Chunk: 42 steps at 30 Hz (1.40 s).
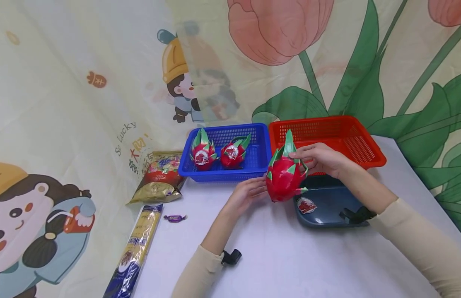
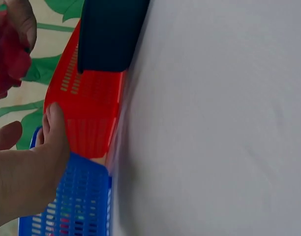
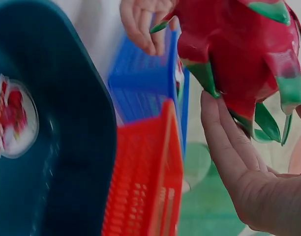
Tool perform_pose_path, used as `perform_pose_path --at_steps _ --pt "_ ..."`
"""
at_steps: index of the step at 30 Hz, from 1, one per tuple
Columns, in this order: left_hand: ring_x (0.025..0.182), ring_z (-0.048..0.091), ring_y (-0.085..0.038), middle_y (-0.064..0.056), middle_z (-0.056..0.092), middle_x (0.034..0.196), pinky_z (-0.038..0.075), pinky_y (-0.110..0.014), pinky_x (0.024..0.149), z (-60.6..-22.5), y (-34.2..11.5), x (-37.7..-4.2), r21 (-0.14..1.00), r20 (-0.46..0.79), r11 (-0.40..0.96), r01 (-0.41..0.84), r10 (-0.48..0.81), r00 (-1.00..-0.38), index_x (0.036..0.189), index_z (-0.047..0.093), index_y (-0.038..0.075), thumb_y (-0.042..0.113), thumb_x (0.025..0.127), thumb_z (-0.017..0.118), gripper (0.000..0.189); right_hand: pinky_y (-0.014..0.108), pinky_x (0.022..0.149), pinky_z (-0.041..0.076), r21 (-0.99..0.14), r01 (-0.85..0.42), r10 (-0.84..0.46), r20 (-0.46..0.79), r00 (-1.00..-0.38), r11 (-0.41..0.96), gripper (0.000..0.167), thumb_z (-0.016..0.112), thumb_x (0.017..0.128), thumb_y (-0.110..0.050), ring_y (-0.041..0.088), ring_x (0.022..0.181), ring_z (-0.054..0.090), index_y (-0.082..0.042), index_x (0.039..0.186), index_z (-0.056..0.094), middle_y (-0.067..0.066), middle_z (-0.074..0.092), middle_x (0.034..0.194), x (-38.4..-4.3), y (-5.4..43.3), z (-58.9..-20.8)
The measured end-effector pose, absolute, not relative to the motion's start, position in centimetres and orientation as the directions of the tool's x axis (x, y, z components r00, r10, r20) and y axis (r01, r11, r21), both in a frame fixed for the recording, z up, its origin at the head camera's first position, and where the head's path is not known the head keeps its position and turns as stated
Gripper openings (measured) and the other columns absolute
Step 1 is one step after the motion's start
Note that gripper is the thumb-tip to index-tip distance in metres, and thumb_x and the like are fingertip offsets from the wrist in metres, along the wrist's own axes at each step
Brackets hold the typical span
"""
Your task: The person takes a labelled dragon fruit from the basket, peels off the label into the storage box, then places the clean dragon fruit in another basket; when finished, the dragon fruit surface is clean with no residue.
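The dragon fruit [image 1: 284, 180] is in the air, leaves upward, between the two baskets and the dark tray. My right hand [image 1: 321, 159] pinches it up by its leaves; my left hand [image 1: 249, 192] lies just to its left, fingers extended and grasping nothing. I take the step in hand to be holding the fruit aloft; carrying or turning, I cannot tell. Any move from here calls for a steady pinch on those leaves and enough height to clear the rims.

Far left, two more dragon fruits [image 1: 203, 155] sit in the blue basket [image 1: 215, 177]. The red basket [image 1: 319, 140] is to its right, and nearer me is the dark tray [image 1: 334, 203], a fruit label [image 1: 306, 205] at its left side.

My forearm and the fruit hide part of the tray. From the head, my left fingertips meet the fruit's edge, so contact looks possible; the left wrist view shows them apart. The right wrist view crops the fruit and most of my thumb. At left, the long packet [image 1: 135, 252] runs out of frame.
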State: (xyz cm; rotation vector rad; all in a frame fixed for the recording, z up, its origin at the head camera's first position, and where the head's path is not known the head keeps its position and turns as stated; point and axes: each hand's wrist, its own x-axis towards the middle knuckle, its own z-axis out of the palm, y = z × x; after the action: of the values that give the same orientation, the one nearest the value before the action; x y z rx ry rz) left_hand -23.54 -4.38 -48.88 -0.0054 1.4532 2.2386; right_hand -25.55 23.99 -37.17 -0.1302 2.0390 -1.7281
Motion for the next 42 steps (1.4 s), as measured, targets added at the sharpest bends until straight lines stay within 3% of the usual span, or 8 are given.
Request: perform_pose_path --at_steps 10,19,25,28,33,40,42 --pt "0.122 0.067 -0.035 -0.025 0.068 0.132 0.046 -0.052 0.113 -49.5 -1.5 -24.2 0.781 -0.266 -0.455 -0.427 0.376 -0.888 0.139 0.059 -0.01 0.005 0.105 0.058 0.037 0.042 0.087 0.064 -0.944 0.212 -0.296 -0.284 -0.912 0.251 0.057 0.066 0.102 -0.038 0.022 0.091 0.077 0.002 0.142 0.056 -0.001 0.079 0.099 -28.9 26.9 -35.3" --pt "0.123 0.067 -0.035 -0.02 0.071 0.128 0.044 -0.052 0.115 -49.3 0.3 -25.1 0.704 -0.282 -0.556 -0.443 0.354 -0.892 0.137 0.064 -0.005 0.007 0.104 0.063 0.035 0.041 0.088 0.064 -0.94 0.253 -0.287 -0.313 -0.905 0.227 0.027 0.066 0.103 -0.038 0.023 0.091 0.077 -0.014 0.112 0.074 0.002 0.08 0.097 -32.5 29.3 -34.3" --pt "0.118 0.068 -0.038 -0.02 0.071 0.122 0.046 -0.049 0.113 -49.6 1.6 -26.1 0.561 -0.333 -0.7 -0.443 0.3 -0.894 0.128 0.066 -0.006 0.001 0.102 0.064 0.027 0.038 0.086 0.064 -0.934 0.253 -0.29 -0.322 -0.901 0.252 0.023 0.066 0.103 -0.038 0.021 0.09 0.076 -0.017 0.107 0.076 0.002 0.079 0.096 -35.3 29.3 -34.0" --pt "0.111 0.071 -0.035 -0.017 0.073 0.116 0.05 -0.047 0.109 -49.7 2.2 -26.3 0.53 -0.366 -0.723 -0.444 0.277 -0.888 0.119 0.067 -0.002 0.001 0.101 0.065 0.018 0.04 0.089 0.063 -0.928 0.257 -0.292 -0.333 -0.896 0.27 0.028 0.067 0.102 -0.039 0.023 0.091 0.077 -0.014 0.115 0.072 0.002 0.079 0.097 -36.5 29.2 -34.2" --pt "0.103 0.073 -0.031 -0.015 0.075 0.11 0.054 -0.047 0.105 -49.7 3.0 -26.4 0.531 -0.391 -0.727 -0.435 0.245 -0.887 0.112 0.069 0.0 -0.002 0.099 0.067 0.014 0.041 0.09 0.063 -0.903 0.249 -0.286 -0.356 -0.89 0.35 0.05 0.067 0.102 -0.039 0.023 0.092 0.076 -0.004 0.136 0.055 0.0 0.077 0.101 -38.0 29.5 -35.0" --pt "0.092 0.076 -0.026 -0.014 0.076 0.104 0.058 -0.042 0.098 -49.6 3.4 -26.5 0.547 -0.412 -0.716 -0.433 0.22 -0.884 0.104 0.072 0.002 -0.002 0.096 0.071 0.009 0.042 0.088 0.063 -0.875 0.219 -0.274 -0.358 -0.892 0.432 0.062 0.07 0.1 -0.039 0.022 0.092 0.076 0.004 0.142 0.054 0.002 0.077 0.104 -39.3 29.9 -36.7" --pt "0.088 0.076 -0.024 -0.013 0.076 0.102 0.06 -0.04 0.096 -49.5 3.5 -26.6 0.558 -0.41 -0.711 -0.427 0.211 -0.887 0.102 0.072 0.002 -0.003 0.096 0.071 0.008 0.043 0.089 0.064 -0.866 0.194 -0.284 -0.351 -0.892 0.461 0.074 0.069 0.1 -0.041 0.022 0.093 0.076 0.008 0.149 0.045 0.007 0.076 0.112 -39.6 29.8 -37.0"
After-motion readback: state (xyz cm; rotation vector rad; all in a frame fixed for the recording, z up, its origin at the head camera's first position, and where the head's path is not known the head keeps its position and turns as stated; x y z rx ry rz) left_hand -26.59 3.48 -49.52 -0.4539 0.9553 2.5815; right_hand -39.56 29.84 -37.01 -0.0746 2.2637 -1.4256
